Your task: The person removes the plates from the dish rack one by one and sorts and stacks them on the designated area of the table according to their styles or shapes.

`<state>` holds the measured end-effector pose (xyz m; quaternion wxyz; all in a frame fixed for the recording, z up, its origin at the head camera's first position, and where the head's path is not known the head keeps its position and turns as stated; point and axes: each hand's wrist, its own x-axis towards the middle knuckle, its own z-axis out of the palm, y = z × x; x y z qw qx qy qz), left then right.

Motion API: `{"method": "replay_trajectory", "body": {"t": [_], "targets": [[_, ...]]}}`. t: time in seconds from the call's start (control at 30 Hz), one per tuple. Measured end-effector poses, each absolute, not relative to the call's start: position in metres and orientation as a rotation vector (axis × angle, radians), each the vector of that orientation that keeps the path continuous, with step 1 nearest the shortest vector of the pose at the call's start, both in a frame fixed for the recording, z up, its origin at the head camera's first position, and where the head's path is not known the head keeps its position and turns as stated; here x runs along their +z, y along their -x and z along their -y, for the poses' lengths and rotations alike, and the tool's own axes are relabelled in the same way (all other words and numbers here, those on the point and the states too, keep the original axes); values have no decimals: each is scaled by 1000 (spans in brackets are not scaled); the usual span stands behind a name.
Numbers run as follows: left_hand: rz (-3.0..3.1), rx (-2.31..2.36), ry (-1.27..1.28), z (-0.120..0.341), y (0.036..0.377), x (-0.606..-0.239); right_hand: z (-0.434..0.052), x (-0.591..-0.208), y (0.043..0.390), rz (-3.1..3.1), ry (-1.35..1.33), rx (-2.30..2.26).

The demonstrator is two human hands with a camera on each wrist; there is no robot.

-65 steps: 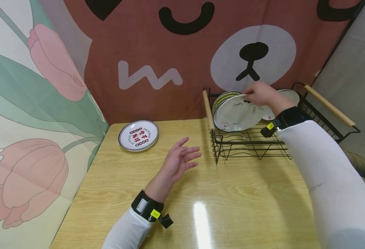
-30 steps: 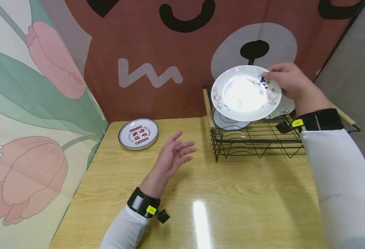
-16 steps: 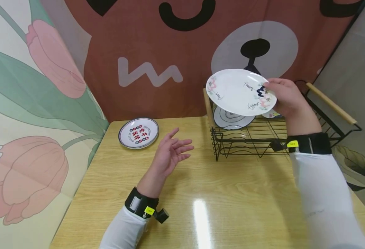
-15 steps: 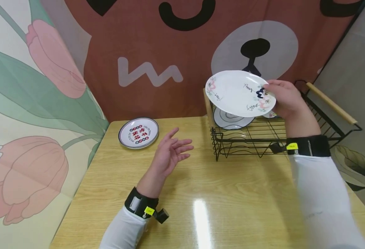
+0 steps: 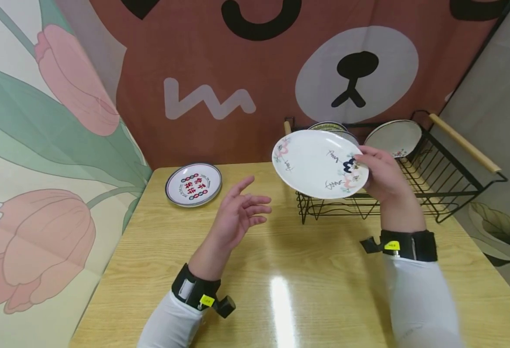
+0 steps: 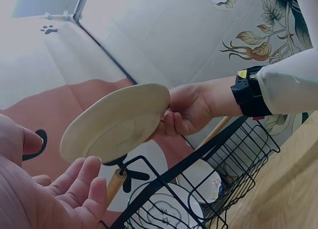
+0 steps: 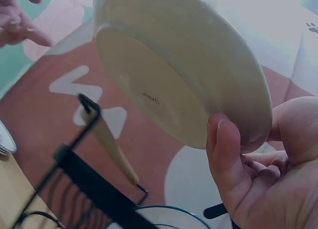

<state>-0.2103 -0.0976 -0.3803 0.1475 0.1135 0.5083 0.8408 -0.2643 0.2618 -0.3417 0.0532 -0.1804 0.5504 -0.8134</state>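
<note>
Brown cloth (image 5: pixel 211 53) printed with a bear's face is hanging behind the wood-grain table (image 5: pixel 333 299), and from afar I'm watching the right hand (image 5: pixel 384 174) gripping the rim of a flowered white plate (image 5: pixel 313 162). Compared with half a second ago, that hand is holding it lower and nearer the person, tilted before the left part of the black wire rack (image 5: pixel 450 194); the standing plate (image 5: pixel 396 137) at the rack's right is now showing, as is the bear's whole mouth. The left hand (image 5: pixel 235 217) is staying in nearly the same spot, fingers spread, holding nothing. Dark script is running across the flowered white plate (I'm not managing to read it), and its underside is bearing a tiny, illegible mark. Red Chinese characters are decorating the plate stack (image 5: pixel 194 185) at far left. Yellow tags (image 5: pixel 392 246) are sitting on both wrist straps (image 5: pixel 424 246), their lettering too small to make out.
</note>
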Motion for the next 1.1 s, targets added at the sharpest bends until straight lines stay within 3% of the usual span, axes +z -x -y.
{"method": "replay_trajectory", "body": {"t": [0.4, 1.1], "targets": [[-1408, 2392, -418, 91, 206, -379, -228, -364, 250, -1751, 482, -2422], [-1517, 2369, -398, 102, 206, -375, -190, -362, 251, -1885, 437, -2366]]}}
